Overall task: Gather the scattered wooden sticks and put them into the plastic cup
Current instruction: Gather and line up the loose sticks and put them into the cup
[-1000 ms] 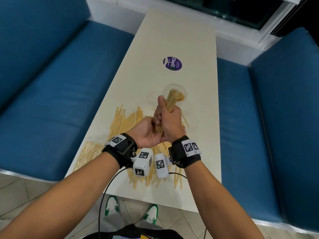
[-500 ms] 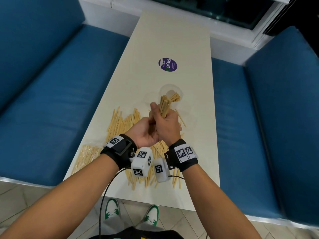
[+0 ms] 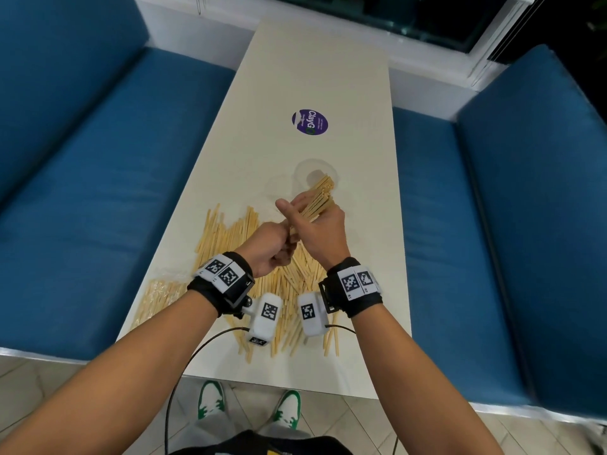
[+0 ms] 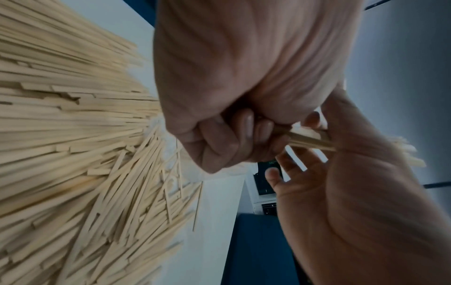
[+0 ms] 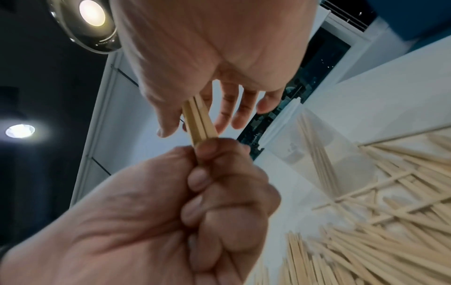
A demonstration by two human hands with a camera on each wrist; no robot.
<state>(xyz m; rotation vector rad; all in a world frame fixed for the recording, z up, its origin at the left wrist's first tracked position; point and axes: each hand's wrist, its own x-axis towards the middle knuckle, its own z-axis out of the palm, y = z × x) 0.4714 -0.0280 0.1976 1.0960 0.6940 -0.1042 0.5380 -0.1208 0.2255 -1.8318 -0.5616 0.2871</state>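
Observation:
A clear plastic cup (image 3: 305,169) stands mid-table, just beyond my hands; it also shows in the right wrist view as the cup (image 5: 292,152) with a few sticks in it. My left hand (image 3: 271,249) is a fist gripping the lower end of a bundle of wooden sticks (image 3: 317,200), which leans with its tips towards the cup's mouth. My right hand (image 3: 315,221) lies along the bundle with thumb out and fingers straight and spread (image 5: 244,108). The left fist (image 4: 231,135) holds the sticks (image 4: 310,142). Scattered sticks (image 3: 230,238) cover the table under both wrists.
A round purple sticker (image 3: 309,122) lies beyond the cup. A clear packet of sticks (image 3: 157,297) sits at the table's near left edge. Blue benches (image 3: 98,192) flank the narrow white table (image 3: 315,67) on both sides.
My right hand has loosened from gripping the bundle to straight, spread fingers. The bundle has tipped from upright to leaning towards the cup. The left fist still grips its lower end.

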